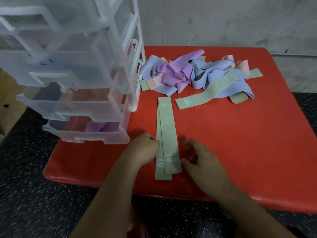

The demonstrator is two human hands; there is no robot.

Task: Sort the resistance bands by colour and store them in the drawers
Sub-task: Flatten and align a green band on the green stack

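Two green resistance bands are lying flat and overlapped, lengthwise, at the near middle of the red worktop. The left edge of the pair is being touched by the left hand, fingers curled closed against it; an actual pinch cannot be told. The right hand is being held just beside the bands' right edge, fingers loosely spread, gripping nothing. A clear plastic drawer unit is standing at the worktop's left side. Its bottom drawer is pulled out, with purple bands lying inside. The drawer above is also out; something pinkish is showing through it. Further back, a third green band is trailing out of a mixed pile of blue, purple, pink and green bands, heaped near the wall beside the unit.
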